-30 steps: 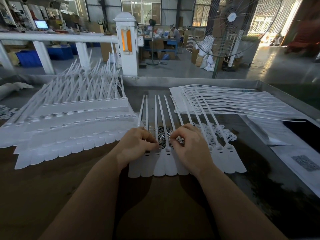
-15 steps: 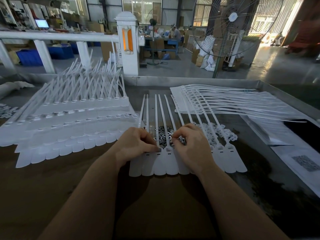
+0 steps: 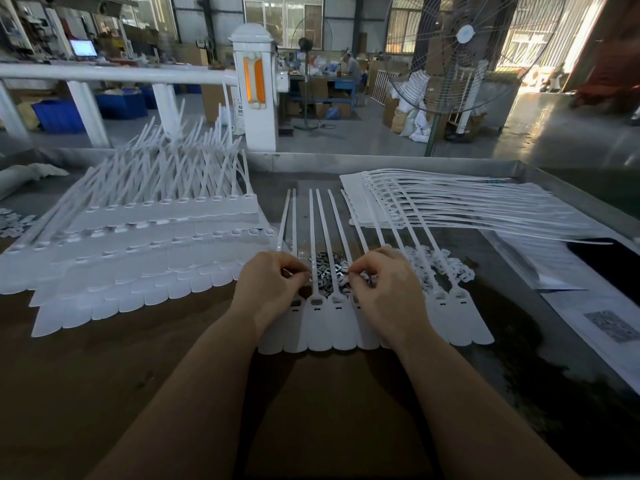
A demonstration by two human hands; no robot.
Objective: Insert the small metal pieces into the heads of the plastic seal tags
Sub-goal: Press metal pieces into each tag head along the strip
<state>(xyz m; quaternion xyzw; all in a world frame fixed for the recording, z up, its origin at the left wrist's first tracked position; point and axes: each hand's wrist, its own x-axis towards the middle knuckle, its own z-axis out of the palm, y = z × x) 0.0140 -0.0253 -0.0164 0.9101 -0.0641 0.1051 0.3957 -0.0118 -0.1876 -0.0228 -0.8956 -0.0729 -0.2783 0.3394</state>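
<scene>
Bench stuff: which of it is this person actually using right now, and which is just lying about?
In use:
left hand
right hand
row of white seal tags under the hands
pile of small metal pieces between the straps

Lying about:
stacked tags on the left
tag sheets on the right
printed papers
standing fan

A dark brown worktable point(image 3: 104, 393) with a raised metal rim along its far and right edges was seen. Directly on it, a row of white plastic seal tags point(image 3: 329, 327) was laid side by side near the middle, straps pointing away. A heap of small metal pieces point(image 3: 327, 270) was spread just behind the tag heads, beneath the straps. Overlapping stacked rows of tags point(image 3: 138, 258) were piled on the left, another fanned stack point(image 3: 433, 202) at the far right, and printed paper sheets point(image 3: 588, 320) along the right edge.
</scene>
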